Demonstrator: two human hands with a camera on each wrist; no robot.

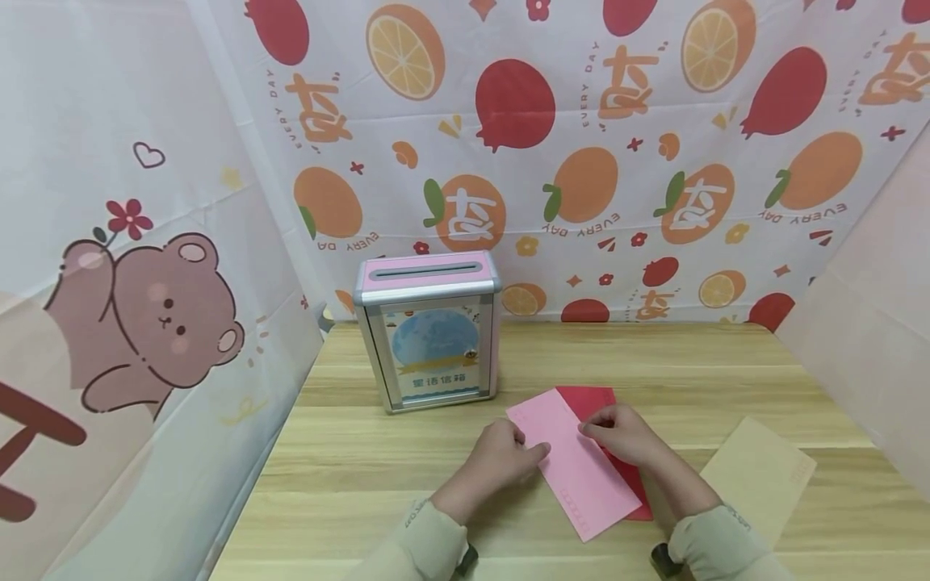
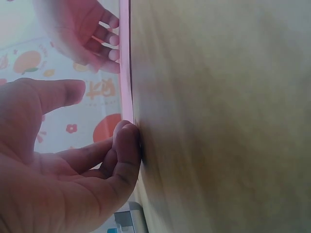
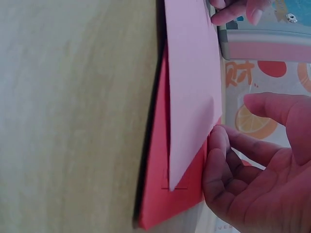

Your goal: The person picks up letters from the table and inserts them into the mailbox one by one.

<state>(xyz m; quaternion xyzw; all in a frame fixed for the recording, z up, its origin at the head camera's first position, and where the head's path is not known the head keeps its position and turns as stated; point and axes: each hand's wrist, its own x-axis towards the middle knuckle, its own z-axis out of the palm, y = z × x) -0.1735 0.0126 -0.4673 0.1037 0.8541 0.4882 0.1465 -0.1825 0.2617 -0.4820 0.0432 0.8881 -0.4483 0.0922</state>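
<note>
A pink envelope (image 1: 581,484) lies slantwise on top of a red envelope (image 1: 590,397), whose top and right side show. At the pink envelope's left edge is my left hand (image 1: 501,458); its bent fingertips touch the edge near the table, the thumb raised apart from them in the left wrist view. My right hand (image 1: 623,436) is at the opposite edge, over the red envelope. In the right wrist view its fingers rest loosely bent against the envelopes' side, and the thumb (image 3: 267,107) stands away from the paper.
A pink and silver letter box (image 1: 429,339) with a slot on top stands behind the left hand. A beige envelope (image 1: 759,468) lies at the right, partly hidden by the right sleeve. Printed cloth (image 1: 639,186) hangs around the wooden table (image 1: 327,468).
</note>
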